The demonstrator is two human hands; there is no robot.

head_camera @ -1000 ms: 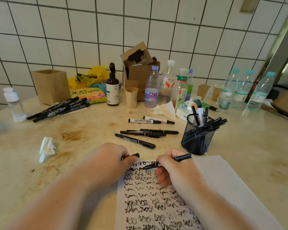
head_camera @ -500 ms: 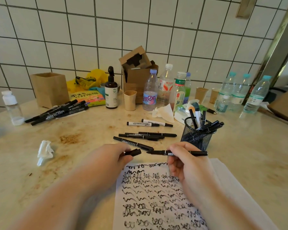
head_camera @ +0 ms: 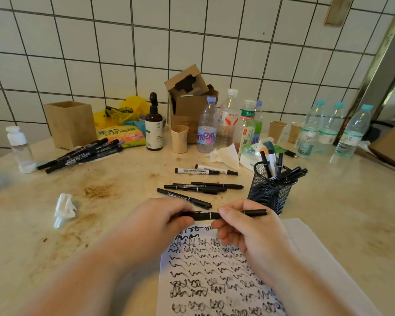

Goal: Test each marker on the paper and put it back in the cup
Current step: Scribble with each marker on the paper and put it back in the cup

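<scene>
We're over the stained beige stone desk (head_camera: 128, 179), which fills the frame beneath a white tiled wall. Low and centre lies the white sheet of paper (head_camera: 306, 242), crowded with rows of black test squiggles. To the right of centre stands the black wire-mesh pen cup (head_camera: 269, 195), already holding several markers. Just above the hands, four loose black markers (head_camera: 201, 187) wait on the desk, with two white-barrelled ones beyond them.

And here's the action: our left hand (head_camera: 160, 220) curls around the left end of the slim black marker (head_camera: 211, 215), where the cap sits; whether it is fully seated we cannot tell. Our right hand (head_camera: 249, 231) pinches the barrel between thumb and fingertips. The marker is held level above the top edge of the paper, its long axis running left to right across the frame, its free end pointing toward the cup.

We judge the right hand has the drop: the cup sits just up and right of it, clearly nearer than to the left.
</scene>
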